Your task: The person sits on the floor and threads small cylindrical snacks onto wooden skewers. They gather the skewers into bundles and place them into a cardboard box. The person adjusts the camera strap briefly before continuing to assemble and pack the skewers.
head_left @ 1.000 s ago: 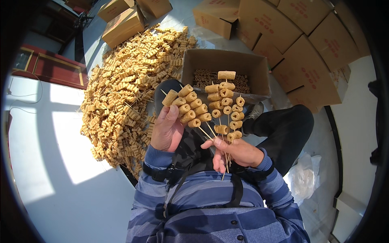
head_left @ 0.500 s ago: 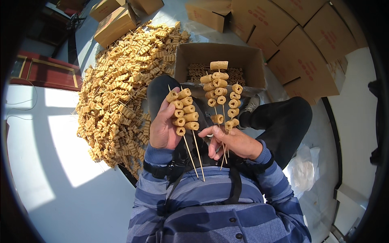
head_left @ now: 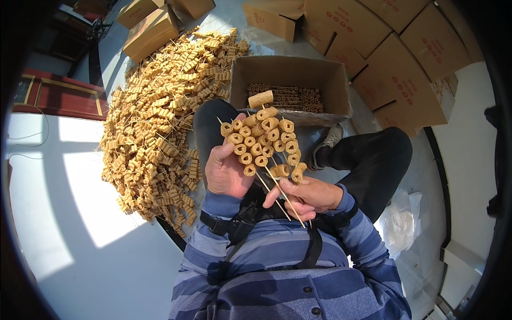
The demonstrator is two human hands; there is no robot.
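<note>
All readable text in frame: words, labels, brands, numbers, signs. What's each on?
None can be quoted.
Stacked cartons at right: red print, too small and blurred to read.
Carton at top centre: faint reddish marks, unreadable.
Held skewers, striped shirt: no text seen.

Held sticks (head_left: 277,185), some seemingly half-hidden
</note>
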